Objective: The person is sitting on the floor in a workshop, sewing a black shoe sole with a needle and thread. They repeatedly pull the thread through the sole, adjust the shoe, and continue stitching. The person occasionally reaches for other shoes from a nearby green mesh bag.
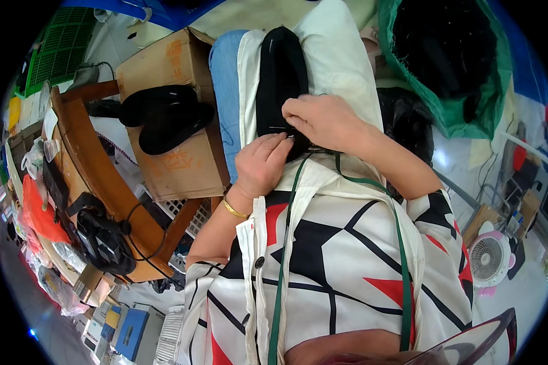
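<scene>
A long black cloth shoe (281,67) lies lengthwise on my lap, over white cloth (341,55). My left hand (263,161), with a gold bracelet at the wrist, pinches the shoe's near end between thumb and fingers. Just right of it, my right hand (332,121) is closed in a pinch above the shoe's right edge; whatever sits between those fingertips is hidden. A thin pale line, perhaps thread or a needle, shows on the black fabric between both hands.
On the left, two black shoes (167,115) rest on a cardboard box (186,173) beside a wooden frame (97,182). A green sack (499,79) of black items stands at upper right, near a black plastic bag (405,118). A small pink-and-white fan (490,258) is at right.
</scene>
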Tool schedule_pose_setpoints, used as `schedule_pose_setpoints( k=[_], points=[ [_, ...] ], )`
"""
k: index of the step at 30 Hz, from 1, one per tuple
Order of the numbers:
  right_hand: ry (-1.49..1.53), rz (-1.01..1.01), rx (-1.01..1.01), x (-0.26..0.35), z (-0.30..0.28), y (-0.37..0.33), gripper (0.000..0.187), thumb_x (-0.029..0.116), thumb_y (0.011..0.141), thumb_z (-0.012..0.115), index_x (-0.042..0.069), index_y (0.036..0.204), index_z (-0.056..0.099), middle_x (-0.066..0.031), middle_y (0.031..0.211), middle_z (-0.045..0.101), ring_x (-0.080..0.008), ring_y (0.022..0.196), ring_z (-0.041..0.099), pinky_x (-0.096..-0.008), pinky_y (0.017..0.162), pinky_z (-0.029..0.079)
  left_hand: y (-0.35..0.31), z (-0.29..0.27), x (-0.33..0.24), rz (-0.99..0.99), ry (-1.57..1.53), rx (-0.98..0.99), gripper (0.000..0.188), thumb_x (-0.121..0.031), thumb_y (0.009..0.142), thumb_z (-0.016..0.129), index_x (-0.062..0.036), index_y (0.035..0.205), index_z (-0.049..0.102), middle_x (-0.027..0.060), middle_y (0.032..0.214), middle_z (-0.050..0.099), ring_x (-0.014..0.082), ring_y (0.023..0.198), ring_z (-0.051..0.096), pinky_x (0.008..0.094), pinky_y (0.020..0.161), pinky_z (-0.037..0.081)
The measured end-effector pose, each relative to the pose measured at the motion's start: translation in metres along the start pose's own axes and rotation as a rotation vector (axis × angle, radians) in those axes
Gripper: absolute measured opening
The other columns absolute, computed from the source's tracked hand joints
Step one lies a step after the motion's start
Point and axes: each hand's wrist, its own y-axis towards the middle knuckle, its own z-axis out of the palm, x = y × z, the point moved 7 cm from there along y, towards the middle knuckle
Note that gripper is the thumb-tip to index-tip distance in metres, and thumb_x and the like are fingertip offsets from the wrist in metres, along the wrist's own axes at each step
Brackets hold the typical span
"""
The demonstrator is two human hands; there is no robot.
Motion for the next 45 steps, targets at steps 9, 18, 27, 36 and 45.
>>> schedule_pose_setpoints(
  k=[9, 18, 27, 36, 45],
  points=[
    [-0.078, -0.121, -0.016, 0.014, 0.011, 0.014, 0.013, 0.02, 0.088, 0.064, 0.007, 0.085, 0.064, -0.0092, 0.087, 0.059, -0.0294, 0.082, 0.064, -0.0399, 0.069, 0.051, 0.01, -0.011, -0.006, 0.059, 0.041, -0.054, 0.028, -0.003, 0.069, 0.068, -0.0084, 0.096, 0.07, 0.0056, 0.092, 0.066, 0.0236, 0.078, 0.064, 0.0324, 0.064, 0.054],
    [1.036, 0.138, -0.126, -0.015, -0.009, 0.017, 0.021, 0.028, 0.103, 0.053, 0.008, 0.098, 0.055, -0.0024, 0.078, 0.063, -0.0082, 0.054, 0.057, -0.021, 0.048, 0.043, 0.018, -0.01, 0.005, -0.106, -0.093, 0.028, 0.023, -0.002, 0.073, 0.077, -0.0071, 0.094, 0.069, 0.007, 0.086, 0.065, 0.0262, 0.077, 0.062, 0.0355, 0.065, 0.051],
    [1.482, -0.336, -1.009, -0.048, -0.182, -0.054, 0.018, 0.02, 0.103, 0.052, 0.01, 0.088, 0.049, 0.0041, 0.06, 0.044, -0.0078, 0.049, 0.044, -0.0379, 0.065, 0.056, 0.025, -0.006, 0.011, -0.199, -0.173, 0.108, 0.018, -0.001, 0.077, 0.076, -0.0054, 0.093, 0.069, 0.0084, 0.088, 0.067, 0.027, 0.079, 0.062, 0.0352, 0.068, 0.05],
    [0.91, 0.134, -0.261, -0.03, -0.033, -0.031, 0.013, 0.018, 0.097, 0.063, 0.008, 0.105, 0.065, 0.0015, 0.075, 0.062, -0.0051, 0.063, 0.055, -0.0217, 0.06, 0.047, 0.025, -0.009, 0.012, -0.314, -0.148, 0.099, 0.017, -0.004, 0.079, 0.076, -0.0042, 0.094, 0.068, 0.01, 0.091, 0.066, 0.0293, 0.086, 0.061, 0.0363, 0.074, 0.049],
    [0.258, -0.022, -0.151, -0.005, 0.009, -0.042, 0.013, 0.016, 0.09, 0.058, 0.006, 0.095, 0.065, -0.0198, 0.077, 0.066, -0.0395, 0.073, 0.064, -0.0469, 0.067, 0.051, 0.011, -0.005, 0.016, -0.286, -0.102, 0.079, 0.021, -0.003, 0.077, 0.076, -0.005, 0.096, 0.066, 0.0102, 0.09, 0.065, 0.0304, 0.083, 0.059, 0.0378, 0.072, 0.047]
  ],
)
